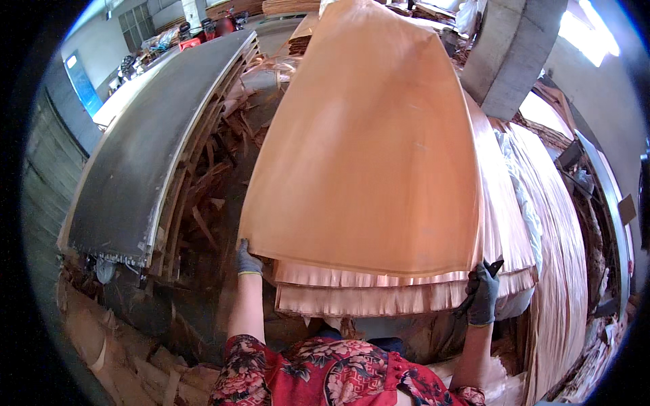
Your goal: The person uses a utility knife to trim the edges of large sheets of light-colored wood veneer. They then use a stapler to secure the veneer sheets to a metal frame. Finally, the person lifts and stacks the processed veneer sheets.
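A large orange-brown sheet of wood veneer (365, 149) stretches away from me, its surface bulging upward above a stack of veneer sheets (399, 298) with wavy near edges. At its near left corner, my left hand (248, 258), in a grey glove, is closed on the edge. My right hand (482, 294), also gloved in grey, is closed at the near right corner. A dark, pointed thing (496, 264) juts from that hand; its kind is unclear. The fingers of both hands are partly hidden.
To the left stands a long dark-topped table (145, 155) on a wooden frame. Torn veneer scraps (203, 227) litter the gap beside it. Another veneer pile (558, 257) lies to the right, near a concrete pillar (511, 57).
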Motion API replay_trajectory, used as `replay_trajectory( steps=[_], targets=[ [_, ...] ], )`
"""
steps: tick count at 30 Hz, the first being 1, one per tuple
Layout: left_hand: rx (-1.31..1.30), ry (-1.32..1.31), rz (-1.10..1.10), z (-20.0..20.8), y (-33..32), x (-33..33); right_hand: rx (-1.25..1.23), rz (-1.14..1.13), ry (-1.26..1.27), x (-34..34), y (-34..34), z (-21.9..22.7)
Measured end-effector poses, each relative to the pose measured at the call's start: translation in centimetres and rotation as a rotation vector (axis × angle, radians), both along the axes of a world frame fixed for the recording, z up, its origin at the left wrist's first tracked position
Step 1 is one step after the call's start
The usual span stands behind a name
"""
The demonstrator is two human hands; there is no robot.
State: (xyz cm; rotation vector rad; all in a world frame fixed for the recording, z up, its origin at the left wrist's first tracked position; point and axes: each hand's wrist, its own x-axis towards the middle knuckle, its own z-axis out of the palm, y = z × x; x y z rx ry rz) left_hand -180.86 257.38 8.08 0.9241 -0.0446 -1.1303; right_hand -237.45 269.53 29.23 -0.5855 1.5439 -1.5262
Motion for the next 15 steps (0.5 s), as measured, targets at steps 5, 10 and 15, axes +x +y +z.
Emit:
replay_trajectory(
  steps=[5, 10, 15],
  targets=[
    [0.051, -0.106, 0.11, -0.5, -2.0, -7.6, -0.005, -0.068, 0.144, -8.1, -1.9, -4.1],
    [0.053, -0.241, 0.146, -2.9, -0.5, -11.6, -0.036, -0.029, 0.401, -16.9, -3.2, -9.2],
    [0.099, -0.197, 0.145, -2.9, 1.0, -18.8, 0.14, -0.09, 0.783, -22.9, -3.7, -9.2]
  ],
)
